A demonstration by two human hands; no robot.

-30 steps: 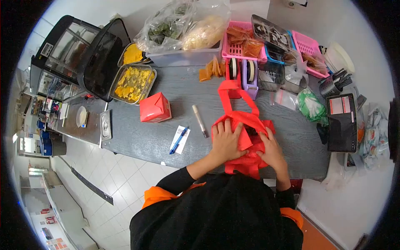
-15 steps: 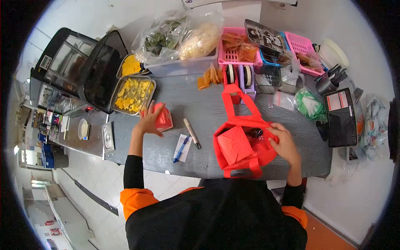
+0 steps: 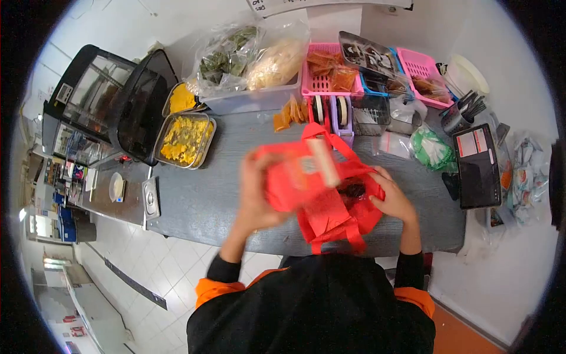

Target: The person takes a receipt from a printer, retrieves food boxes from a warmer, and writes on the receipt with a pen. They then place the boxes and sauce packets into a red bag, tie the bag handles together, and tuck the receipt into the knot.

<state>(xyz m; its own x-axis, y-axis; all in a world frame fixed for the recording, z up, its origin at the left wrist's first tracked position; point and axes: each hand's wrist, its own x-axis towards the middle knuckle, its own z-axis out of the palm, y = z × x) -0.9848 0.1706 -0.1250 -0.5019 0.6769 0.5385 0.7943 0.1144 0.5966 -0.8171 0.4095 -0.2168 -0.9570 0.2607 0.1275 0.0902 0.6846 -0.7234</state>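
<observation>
My left hand (image 3: 256, 194) grips a red box (image 3: 289, 177), held up over the table by the left side of the bag. The box is blurred by motion, and a pale strip shows along its right side. A red tote bag (image 3: 368, 221) stands open at the table's front, its handles spread front and back. Inside it are another red box (image 3: 323, 213) and a dark item in clear wrap (image 3: 352, 189). My right hand (image 3: 392, 197) pinches the bag's right rim.
Behind are a plastic bin (image 3: 253, 101) with bagged leaves, pink baskets (image 3: 333, 87) with sauce packets, and two tape dispensers (image 3: 342, 118). A glass tray of yellow food (image 3: 184, 140) sits left, near a black display case (image 3: 141, 100). A tablet (image 3: 479, 168) stands right.
My left hand has lifted the red box from the table and carried it right, toward the bag. The pen, paper and marker no longer show. My right hand stays at the bag's rim.
</observation>
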